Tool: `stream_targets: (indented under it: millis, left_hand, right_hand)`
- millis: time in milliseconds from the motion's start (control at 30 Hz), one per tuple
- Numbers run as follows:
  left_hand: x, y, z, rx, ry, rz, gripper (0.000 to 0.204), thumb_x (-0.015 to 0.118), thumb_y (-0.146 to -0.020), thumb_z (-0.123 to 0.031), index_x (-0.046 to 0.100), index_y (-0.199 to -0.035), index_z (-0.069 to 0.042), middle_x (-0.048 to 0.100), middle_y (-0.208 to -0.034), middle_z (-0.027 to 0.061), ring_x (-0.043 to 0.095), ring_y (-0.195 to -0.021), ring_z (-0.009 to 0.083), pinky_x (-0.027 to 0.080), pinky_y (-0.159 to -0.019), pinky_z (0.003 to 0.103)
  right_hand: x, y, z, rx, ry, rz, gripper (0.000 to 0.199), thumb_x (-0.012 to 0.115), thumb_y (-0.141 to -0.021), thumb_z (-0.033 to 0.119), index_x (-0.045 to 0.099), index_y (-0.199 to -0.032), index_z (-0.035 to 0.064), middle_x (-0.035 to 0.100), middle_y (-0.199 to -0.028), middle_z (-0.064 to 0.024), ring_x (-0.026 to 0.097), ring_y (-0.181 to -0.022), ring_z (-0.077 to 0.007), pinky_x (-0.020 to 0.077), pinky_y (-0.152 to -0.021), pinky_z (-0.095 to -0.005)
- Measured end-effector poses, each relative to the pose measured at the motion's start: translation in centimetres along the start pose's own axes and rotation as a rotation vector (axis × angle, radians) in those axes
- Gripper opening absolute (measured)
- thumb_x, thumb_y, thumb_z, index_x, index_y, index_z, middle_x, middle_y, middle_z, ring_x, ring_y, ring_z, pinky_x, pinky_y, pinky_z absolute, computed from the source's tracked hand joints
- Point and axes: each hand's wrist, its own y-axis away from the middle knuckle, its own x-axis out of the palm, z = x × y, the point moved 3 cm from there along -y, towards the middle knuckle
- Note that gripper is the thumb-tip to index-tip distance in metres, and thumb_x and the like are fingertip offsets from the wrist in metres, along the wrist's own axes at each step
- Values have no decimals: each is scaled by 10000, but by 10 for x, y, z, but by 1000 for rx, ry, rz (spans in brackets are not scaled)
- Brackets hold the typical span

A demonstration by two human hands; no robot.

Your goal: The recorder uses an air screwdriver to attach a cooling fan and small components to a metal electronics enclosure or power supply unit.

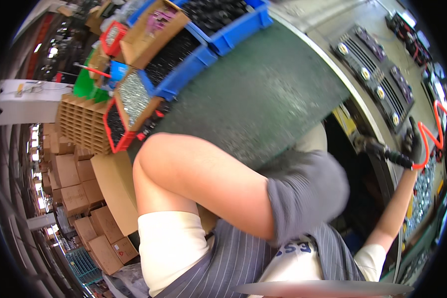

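Observation:
My left arm bends across the middle. Its hand [310,193], in a grey knitted glove, is blurred in front of my striped apron [238,258]; its fingers are hidden, so its hold cannot be told. Out at the right, my right arm reaches away, with the dark-gloved hand [417,144] beside the dark fixture. At least one finger looks stretched out. Close against the wrist is a black air tool [395,156], joined to an orange coiled hose [423,131]; its handle shows uncovered by fingers. A dark slotted fixture with round pale fittings [375,74] lies just beyond.
A dark green worktop [253,84] spreads ahead. Blue bins [228,42] of black parts, a cardboard tray of silvery screws [134,97] and a red bin [115,124] line its left edge. Cardboard dividers [82,121] and stacked cartons [72,174] stand farther left. Small silvery parts [419,198] lie right.

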Motion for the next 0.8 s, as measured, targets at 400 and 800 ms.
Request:
stream_targets:
  millis: [400, 800]
  left_hand:
    - [-1, 189, 319, -1153, 65, -344, 297, 591, -801, -325, 660, -972, -92, 663, -929, 124, 626, -883, 289, 480, -779, 367]
    - [33, 131, 457, -1429, 102, -127, 572, 419, -844, -537, 617, -1145, -93, 567, -1219, 129, 544, -1128, 267, 425, -925, 381]
  right_hand:
    - [24, 10, -13, -289, 231, -200, 554, 534, -886, 75, 296, -1382, 4, 531, -969, -22, 411, -600, -21, 305, -432, -134]
    - [38, 19, -11, -356, 362, -229, 485, 489, -913, 89, 331, -1353, -38, 548, -974, -61, 431, -609, -20, 305, -420, -127]
